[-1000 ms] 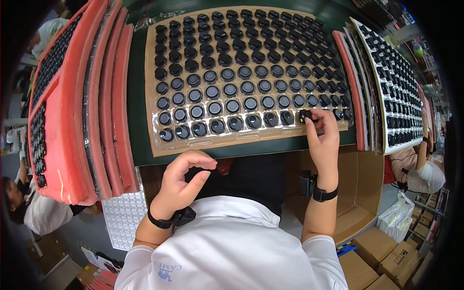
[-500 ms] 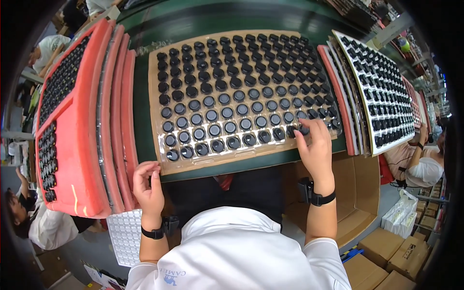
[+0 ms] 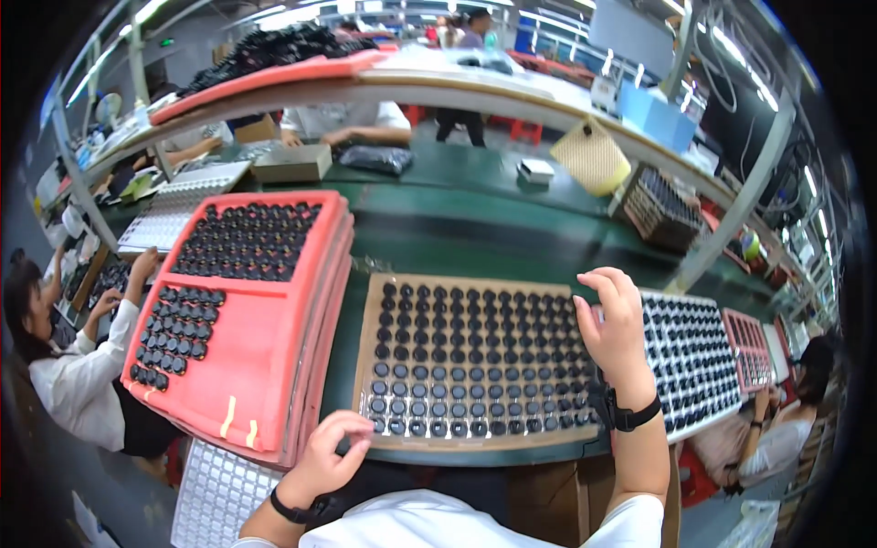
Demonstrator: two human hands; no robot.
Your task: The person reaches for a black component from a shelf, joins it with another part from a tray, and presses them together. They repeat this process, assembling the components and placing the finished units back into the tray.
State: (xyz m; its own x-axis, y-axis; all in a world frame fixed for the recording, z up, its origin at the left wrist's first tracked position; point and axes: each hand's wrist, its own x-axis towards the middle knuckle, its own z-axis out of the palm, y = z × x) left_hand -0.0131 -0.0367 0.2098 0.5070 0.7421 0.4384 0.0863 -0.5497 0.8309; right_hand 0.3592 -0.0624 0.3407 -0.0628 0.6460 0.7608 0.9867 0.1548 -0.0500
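Observation:
In front of me lies a brown cardboard sheet (image 3: 362,395) under a clear tray with rows of small round black parts (image 3: 477,373). They look like caps or knobs; their exact kind is unclear. My left hand (image 3: 331,459) is by the tray's near left corner, fingers loosely curved, thumb apart, nothing visible between them. Over the tray's far right edge hovers my right hand (image 3: 614,331), its fingers stretched and the thumb spread away, holding nothing I can see. My right wrist and forearm hide part of that edge.
Stacked pink foam trays (image 3: 260,352) with black parts stand at the left. A white tray (image 3: 696,361) of black parts sits at the right. Behind the green bench (image 3: 438,215) runs a raised shelf (image 3: 420,89). Co-workers sit on both sides; a white grid tray (image 3: 219,498) is low left.
The view has tilted up, bringing in the shelf and far bench. My right hand has moved from the tray's near right parts to its far right edge. My left hand stays by the near left corner.

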